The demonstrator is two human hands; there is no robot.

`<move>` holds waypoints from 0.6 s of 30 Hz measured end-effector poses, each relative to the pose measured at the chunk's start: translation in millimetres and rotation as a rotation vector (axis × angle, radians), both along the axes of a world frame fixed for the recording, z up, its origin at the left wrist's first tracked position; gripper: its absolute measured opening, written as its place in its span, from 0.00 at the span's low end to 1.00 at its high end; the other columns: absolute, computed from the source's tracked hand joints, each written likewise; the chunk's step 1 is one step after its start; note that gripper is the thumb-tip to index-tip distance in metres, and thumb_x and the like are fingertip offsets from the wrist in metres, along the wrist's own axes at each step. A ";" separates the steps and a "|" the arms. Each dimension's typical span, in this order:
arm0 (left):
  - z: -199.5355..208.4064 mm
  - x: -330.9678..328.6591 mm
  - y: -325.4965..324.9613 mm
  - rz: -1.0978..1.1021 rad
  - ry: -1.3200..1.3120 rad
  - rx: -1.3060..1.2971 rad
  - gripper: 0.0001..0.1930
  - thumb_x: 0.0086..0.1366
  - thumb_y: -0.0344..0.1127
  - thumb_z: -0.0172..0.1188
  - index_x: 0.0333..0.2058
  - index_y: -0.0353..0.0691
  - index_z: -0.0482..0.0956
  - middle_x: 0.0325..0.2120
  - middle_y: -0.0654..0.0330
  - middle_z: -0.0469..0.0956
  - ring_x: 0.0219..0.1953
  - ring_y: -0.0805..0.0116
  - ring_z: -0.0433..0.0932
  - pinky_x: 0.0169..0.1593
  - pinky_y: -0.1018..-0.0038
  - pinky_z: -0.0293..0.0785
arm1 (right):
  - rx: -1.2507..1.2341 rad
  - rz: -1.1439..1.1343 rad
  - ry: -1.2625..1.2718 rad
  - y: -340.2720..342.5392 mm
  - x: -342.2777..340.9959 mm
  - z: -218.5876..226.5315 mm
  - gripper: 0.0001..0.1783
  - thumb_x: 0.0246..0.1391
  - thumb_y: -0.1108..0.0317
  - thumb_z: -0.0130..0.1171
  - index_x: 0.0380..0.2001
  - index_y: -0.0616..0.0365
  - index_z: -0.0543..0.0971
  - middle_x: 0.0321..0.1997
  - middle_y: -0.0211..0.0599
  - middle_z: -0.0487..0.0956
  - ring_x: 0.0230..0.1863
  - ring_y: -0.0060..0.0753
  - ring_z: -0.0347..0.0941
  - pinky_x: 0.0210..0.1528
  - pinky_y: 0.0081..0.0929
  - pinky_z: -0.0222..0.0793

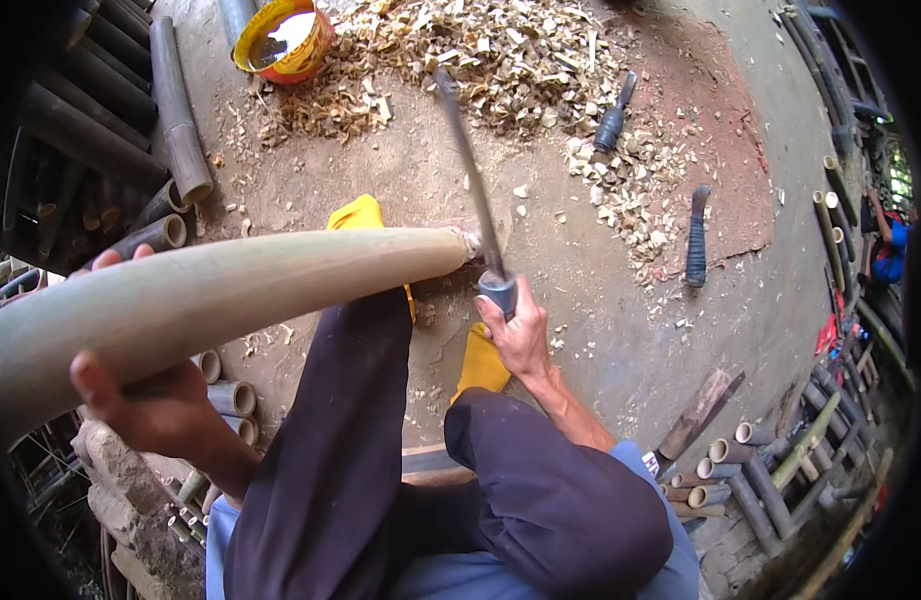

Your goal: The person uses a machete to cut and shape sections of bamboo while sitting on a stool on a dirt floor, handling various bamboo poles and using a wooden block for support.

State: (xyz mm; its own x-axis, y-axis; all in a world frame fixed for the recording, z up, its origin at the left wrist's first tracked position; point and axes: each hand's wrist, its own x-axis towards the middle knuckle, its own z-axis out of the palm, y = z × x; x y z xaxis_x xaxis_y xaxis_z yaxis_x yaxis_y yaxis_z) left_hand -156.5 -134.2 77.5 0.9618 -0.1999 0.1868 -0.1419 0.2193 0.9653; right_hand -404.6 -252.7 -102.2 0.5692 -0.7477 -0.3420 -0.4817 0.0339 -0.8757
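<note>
A thick, pale, smooth pole point(231, 285), which looks like stripped bamboo, runs from the left edge to the middle. Its narrower end is ragged and rests near the ground, past my left knee. My left hand point(146, 400) is closed around the thick part, thumb on the near side and fingertips showing on the far side. In my right hand point(521, 335) is a long-bladed knife point(471, 170), gripped by its grey handle just beyond the pole's ragged end. The blade points up and away, seen nearly edge-on, apart from the pole.
Wood chips point(501, 60) lie heaped at the far side, beside a yellow-red bucket point(284, 40). Two dark-handled tools, a chisel-like one point(613, 115) and a short knife point(697, 235), lie right. Bamboo lengths point(176, 110) stack along both sides. A person in blue point(889, 250) is far right.
</note>
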 end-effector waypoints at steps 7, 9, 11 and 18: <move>21.7 7.9 13.7 -0.138 -0.055 -0.112 0.33 0.56 0.43 0.48 0.56 0.25 0.54 0.51 0.39 0.64 0.56 0.45 0.62 0.59 0.53 0.56 | 0.131 0.079 0.106 6.4 8.1 -48.8 0.23 0.53 0.50 0.55 0.38 0.62 0.69 0.22 0.40 0.76 0.22 0.34 0.76 0.24 0.30 0.70; -2.3 10.5 14.9 -0.029 0.004 -0.090 0.32 0.57 0.43 0.48 0.55 0.25 0.57 0.51 0.41 0.64 0.55 0.48 0.64 0.59 0.55 0.57 | 0.336 0.036 0.195 -2.6 -4.2 -19.9 0.22 0.53 0.51 0.56 0.37 0.62 0.69 0.22 0.42 0.76 0.23 0.35 0.77 0.24 0.31 0.70; 10.3 12.9 21.7 0.102 -0.002 -0.057 0.31 0.57 0.42 0.48 0.55 0.26 0.58 0.52 0.41 0.64 0.55 0.51 0.64 0.59 0.57 0.58 | 0.146 -0.005 0.001 6.5 0.3 -2.3 0.21 0.52 0.53 0.57 0.37 0.62 0.70 0.21 0.42 0.76 0.23 0.35 0.77 0.23 0.32 0.70; 5.5 12.9 17.1 -0.078 -0.015 -0.125 0.31 0.58 0.41 0.48 0.56 0.26 0.56 0.52 0.42 0.64 0.55 0.52 0.65 0.59 0.58 0.59 | 0.110 0.029 0.100 -1.0 2.9 -44.7 0.21 0.52 0.53 0.56 0.35 0.63 0.70 0.21 0.38 0.75 0.23 0.32 0.74 0.24 0.31 0.69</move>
